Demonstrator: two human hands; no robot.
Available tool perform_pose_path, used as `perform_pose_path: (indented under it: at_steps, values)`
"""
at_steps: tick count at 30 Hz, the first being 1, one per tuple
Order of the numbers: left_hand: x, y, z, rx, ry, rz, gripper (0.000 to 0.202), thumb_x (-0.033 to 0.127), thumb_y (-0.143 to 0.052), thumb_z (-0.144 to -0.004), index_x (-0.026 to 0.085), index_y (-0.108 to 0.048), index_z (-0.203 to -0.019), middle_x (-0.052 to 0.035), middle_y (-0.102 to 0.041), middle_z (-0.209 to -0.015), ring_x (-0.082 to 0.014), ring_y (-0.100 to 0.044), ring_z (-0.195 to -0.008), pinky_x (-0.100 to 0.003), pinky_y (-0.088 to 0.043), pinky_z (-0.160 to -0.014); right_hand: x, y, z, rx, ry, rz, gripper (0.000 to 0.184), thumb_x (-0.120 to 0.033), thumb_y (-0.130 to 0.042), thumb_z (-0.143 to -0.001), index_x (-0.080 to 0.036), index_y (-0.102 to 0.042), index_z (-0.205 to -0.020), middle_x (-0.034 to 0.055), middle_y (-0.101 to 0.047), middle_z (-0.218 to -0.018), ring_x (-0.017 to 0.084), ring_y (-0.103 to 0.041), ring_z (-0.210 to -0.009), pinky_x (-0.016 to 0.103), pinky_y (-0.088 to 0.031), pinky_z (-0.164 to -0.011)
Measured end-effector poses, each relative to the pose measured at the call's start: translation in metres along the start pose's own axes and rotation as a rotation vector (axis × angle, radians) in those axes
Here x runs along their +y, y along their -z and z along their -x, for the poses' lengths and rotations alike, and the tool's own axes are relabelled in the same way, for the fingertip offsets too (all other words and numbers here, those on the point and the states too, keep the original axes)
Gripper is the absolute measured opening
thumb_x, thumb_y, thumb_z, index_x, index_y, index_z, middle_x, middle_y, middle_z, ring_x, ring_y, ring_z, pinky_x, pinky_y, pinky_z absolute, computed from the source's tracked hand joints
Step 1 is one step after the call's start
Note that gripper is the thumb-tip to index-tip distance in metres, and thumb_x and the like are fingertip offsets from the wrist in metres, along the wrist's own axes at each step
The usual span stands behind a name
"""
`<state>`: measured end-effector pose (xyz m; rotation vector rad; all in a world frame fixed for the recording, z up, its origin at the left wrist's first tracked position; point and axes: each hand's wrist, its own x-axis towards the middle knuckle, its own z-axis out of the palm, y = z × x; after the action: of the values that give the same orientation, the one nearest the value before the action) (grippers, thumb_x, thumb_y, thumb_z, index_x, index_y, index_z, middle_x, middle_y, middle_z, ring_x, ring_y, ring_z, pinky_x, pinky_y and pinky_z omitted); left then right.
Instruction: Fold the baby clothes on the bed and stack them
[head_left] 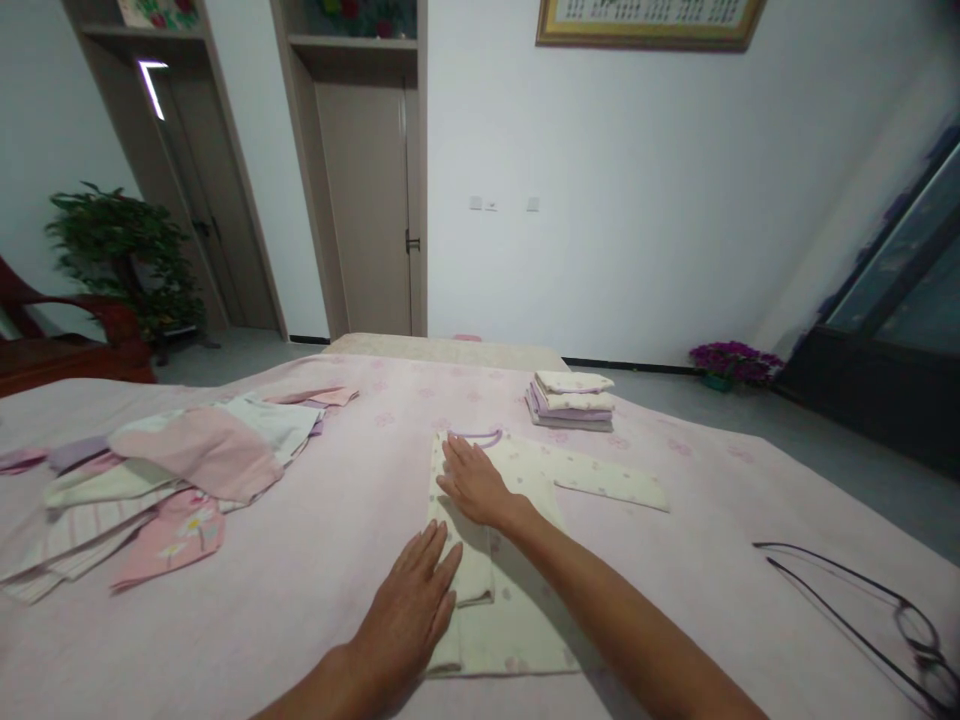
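A cream baby garment (525,600) with a lilac neckline lies flat on the pink bedspread (337,540), its left side folded inward and one sleeve stretched out to the right. My left hand (411,610) rests flat, fingers apart, on the lower part of the folded strip. My right hand (476,482) presses flat on the upper part, just below the neckline. Neither hand grips anything.
A loose heap of pink, white and striped clothes (157,480) lies at the left. A small stack of folded garments (570,400) sits beyond the cream garment. A pair of glasses (900,620) lies at the right. Doors, a plant and a wooden chair stand behind the bed.
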<state>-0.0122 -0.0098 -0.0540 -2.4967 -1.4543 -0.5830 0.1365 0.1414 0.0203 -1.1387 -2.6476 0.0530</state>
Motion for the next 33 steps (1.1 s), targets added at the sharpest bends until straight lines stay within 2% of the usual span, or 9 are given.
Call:
perform_pose_path:
  at_steps: [3, 7, 15, 19, 23, 27, 33]
  values:
    - [0.002, 0.006, -0.001, -0.033, -0.001, -0.017, 0.052, 0.022, -0.051, -0.095, 0.025, -0.043, -0.146, -0.0133, -0.041, -0.154, -0.0296, -0.039, -0.141, -0.05, -0.041, -0.112, 0.002, -0.017, -0.025, -0.062, -0.029, -0.007, 0.065, -0.045, -0.031, -0.101, -0.004, -0.03, -0.152, 0.0199, -0.022, -0.16, 0.028, -0.017, -0.15, 0.049, -0.016, -0.12]
    - [0.003, 0.014, -0.003, -0.064, -0.01, 0.005, 0.055, 0.019, -0.052, -0.093, 0.027, -0.043, -0.147, -0.0138, -0.041, -0.154, -0.0304, -0.041, -0.14, -0.051, -0.041, -0.111, 0.008, -0.036, -0.044, -0.129, -0.086, -0.035, 0.068, -0.049, -0.026, -0.101, -0.005, -0.029, -0.152, 0.0178, -0.021, -0.16, 0.027, -0.015, -0.15, 0.048, -0.013, -0.121]
    - [0.003, 0.014, -0.002, -0.038, -0.022, 0.053, 0.052, 0.018, -0.05, -0.094, 0.026, -0.044, -0.145, -0.0133, -0.041, -0.154, -0.0303, -0.041, -0.14, -0.051, -0.041, -0.112, 0.013, -0.048, -0.05, -0.116, -0.076, -0.022, 0.069, -0.052, -0.023, -0.101, -0.007, -0.028, -0.154, 0.0156, -0.02, -0.161, 0.028, -0.016, -0.15, 0.048, -0.011, -0.121]
    - [0.004, 0.019, -0.002, -0.078, -0.038, 0.069, 0.053, 0.019, -0.051, -0.094, 0.024, -0.043, -0.146, -0.0142, -0.041, -0.153, -0.0302, -0.041, -0.14, -0.052, -0.039, -0.113, 0.01, -0.051, -0.041, 0.012, -0.055, 0.039, 0.064, -0.05, -0.027, -0.102, -0.011, -0.032, -0.152, 0.0145, -0.025, -0.159, 0.027, -0.02, -0.149, 0.05, -0.013, -0.12]
    - [0.006, 0.027, 0.0, -0.137, -0.055, 0.1, 0.058, 0.016, -0.052, -0.092, 0.026, -0.04, -0.148, -0.0122, -0.036, -0.157, -0.0294, -0.036, -0.143, -0.052, -0.035, -0.116, 0.005, -0.05, -0.022, 0.107, 0.055, 0.086, 0.062, -0.048, -0.032, -0.102, -0.011, -0.035, -0.151, 0.0146, -0.03, -0.158, 0.027, -0.022, -0.148, 0.049, -0.012, -0.121]
    - [0.009, 0.037, 0.003, -0.195, -0.123, 0.17, 0.066, 0.019, -0.055, -0.09, 0.027, -0.033, -0.152, -0.0105, -0.031, -0.159, -0.03, -0.029, -0.146, -0.053, -0.031, -0.118, 0.003, -0.043, 0.005, 0.068, 0.121, 0.07, 0.061, -0.049, -0.033, -0.101, -0.014, -0.034, -0.152, 0.0129, -0.03, -0.158, 0.025, -0.022, -0.149, 0.048, -0.013, -0.122]
    - [0.012, 0.044, 0.007, -0.256, -0.179, 0.186, 0.07, 0.021, -0.055, -0.091, 0.025, -0.028, -0.155, -0.0117, -0.027, -0.16, -0.031, -0.026, -0.147, -0.051, -0.03, -0.118, 0.0, -0.023, 0.043, -0.074, 0.164, 0.007, 0.062, -0.048, -0.035, -0.101, -0.016, -0.028, -0.155, 0.0109, -0.024, -0.16, 0.024, -0.017, -0.15, 0.048, -0.012, -0.122]
